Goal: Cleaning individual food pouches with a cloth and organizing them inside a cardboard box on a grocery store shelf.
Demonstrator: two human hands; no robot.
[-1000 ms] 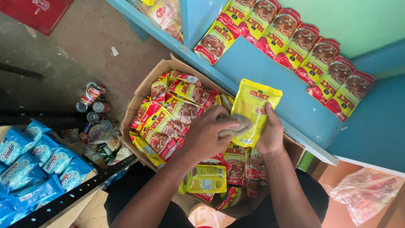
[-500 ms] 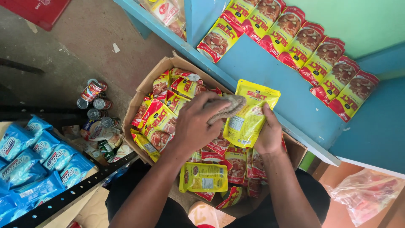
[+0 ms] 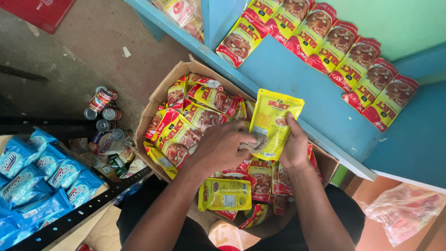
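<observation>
My right hand (image 3: 294, 148) grips a yellow pouch (image 3: 275, 116) by its right edge and holds it upright above an open cardboard box (image 3: 160, 95). My left hand (image 3: 222, 149) is closed on a small grey cloth (image 3: 254, 142), which is pressed against the lower front of that pouch. The box is full of red-and-yellow food pouches (image 3: 200, 116). Another yellow pouch (image 3: 225, 194) lies face down near the box's front.
A row of red-and-yellow pouches (image 3: 325, 35) lies overlapped on the blue shelf (image 3: 302, 79) behind the box. Several tin cans (image 3: 104, 114) stand on the floor at left. Blue packets (image 3: 32, 172) fill a rack at lower left. A clear plastic bag (image 3: 404, 209) lies at lower right.
My left hand rubbed the cloth up the pouch's face and back down to its lower part. My right hand kept the pouch nearly still.
</observation>
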